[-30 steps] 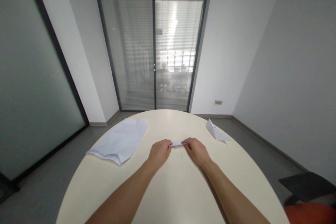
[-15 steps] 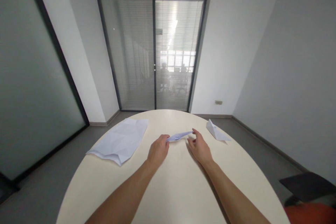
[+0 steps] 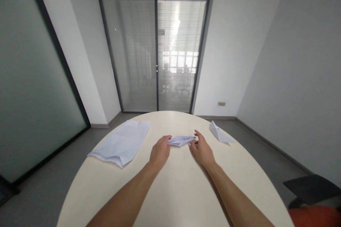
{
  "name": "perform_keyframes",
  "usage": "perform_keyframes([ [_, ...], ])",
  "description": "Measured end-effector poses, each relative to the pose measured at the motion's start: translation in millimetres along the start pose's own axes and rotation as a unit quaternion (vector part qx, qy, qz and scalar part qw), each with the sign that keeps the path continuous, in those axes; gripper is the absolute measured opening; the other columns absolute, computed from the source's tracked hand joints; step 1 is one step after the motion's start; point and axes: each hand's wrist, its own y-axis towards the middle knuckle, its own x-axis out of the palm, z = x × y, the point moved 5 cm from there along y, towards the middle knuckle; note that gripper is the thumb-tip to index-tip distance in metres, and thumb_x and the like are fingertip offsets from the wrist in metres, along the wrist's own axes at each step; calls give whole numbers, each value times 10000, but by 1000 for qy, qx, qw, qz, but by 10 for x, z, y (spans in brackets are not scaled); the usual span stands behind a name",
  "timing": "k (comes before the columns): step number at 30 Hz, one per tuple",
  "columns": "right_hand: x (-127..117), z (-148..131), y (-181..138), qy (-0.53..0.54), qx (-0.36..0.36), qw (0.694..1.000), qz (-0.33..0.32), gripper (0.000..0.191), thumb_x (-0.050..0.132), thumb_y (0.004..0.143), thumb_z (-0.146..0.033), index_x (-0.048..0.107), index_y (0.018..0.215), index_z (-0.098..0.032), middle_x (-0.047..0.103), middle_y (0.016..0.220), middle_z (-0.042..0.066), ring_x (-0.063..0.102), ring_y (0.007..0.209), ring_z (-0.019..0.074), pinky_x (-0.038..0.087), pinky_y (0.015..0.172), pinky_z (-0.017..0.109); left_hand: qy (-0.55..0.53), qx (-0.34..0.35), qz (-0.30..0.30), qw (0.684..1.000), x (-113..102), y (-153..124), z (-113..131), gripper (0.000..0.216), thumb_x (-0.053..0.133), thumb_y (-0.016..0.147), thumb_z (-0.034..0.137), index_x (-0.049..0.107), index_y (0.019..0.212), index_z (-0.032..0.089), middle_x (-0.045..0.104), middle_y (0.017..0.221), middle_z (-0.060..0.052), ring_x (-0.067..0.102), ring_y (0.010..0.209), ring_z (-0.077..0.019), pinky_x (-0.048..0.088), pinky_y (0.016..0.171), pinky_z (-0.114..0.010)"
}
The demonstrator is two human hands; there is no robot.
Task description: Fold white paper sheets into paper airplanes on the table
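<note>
Left hand [image 3: 160, 151] and right hand [image 3: 204, 150] are stretched forward over a pale round table [image 3: 173, 191], on which everything else is laid. Well off to the outer side of the left hand, a loose heap of creased white sheets [image 3: 121, 142] is spread flat, apparently kept within reach yet clear of the space between the hands. Beyond the right hand, to its outer side, a folded paper shape [image 3: 220, 133] is set apart, probably so that it is not disturbed. Smallest is the narrow folded paper [image 3: 181, 140], held between the two hands, low over the tabletop. Its left end is pinched by the thumb and fingers of the left hand, seemingly so that the piece is kept steady and level. Its pointed right end is met by the extended fingertips of the right hand. Whether the tip is gripped there or only touched cannot be told.
</note>
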Motion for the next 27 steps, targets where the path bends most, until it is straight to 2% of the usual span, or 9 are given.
perform_keyframes([
  [8,3,-29,-9,-25,-19,999,-21,396,474,929,-293,499,1321,-249,559,1339,82,659,922,187,498,749,306,-4,0,1,1000,12,0,6,466,477,835,6,545,1234,236,631,1237,-28,587,1145,-163,421,1011,-255],
  [14,-4,-32,-6,-19,-32,999,4,361,499,899,-251,534,1258,-246,490,1400,77,639,1019,191,508,856,319,19,-3,11,1000,-22,-18,15,329,536,893,89,577,1162,275,638,1193,5,627,1070,-156,456,930,-251],
  [17,-1,-19,3,-17,-30,999,20,384,512,889,-258,523,1272,-238,444,1443,91,639,1016,191,510,852,317,31,5,15,999,-43,-28,36,271,539,922,140,588,1148,281,637,1181,8,638,1036,-161,475,890,-257],
  [22,34,-30,6,-14,-13,1000,-11,379,501,908,-282,526,1285,-247,611,1205,67,656,875,170,482,765,288,27,18,2,999,-51,-42,89,323,549,933,177,546,1238,283,602,1264,-9,641,1045,-169,486,885,-263],
  [27,48,-92,-15,-11,-21,999,-42,352,508,910,-295,547,1254,-235,653,1121,54,640,798,151,450,742,273,-1,22,-6,1000,-50,-43,114,332,576,917,185,533,1231,283,563,1320,-17,640,1041,-168,495,890,-269],
])
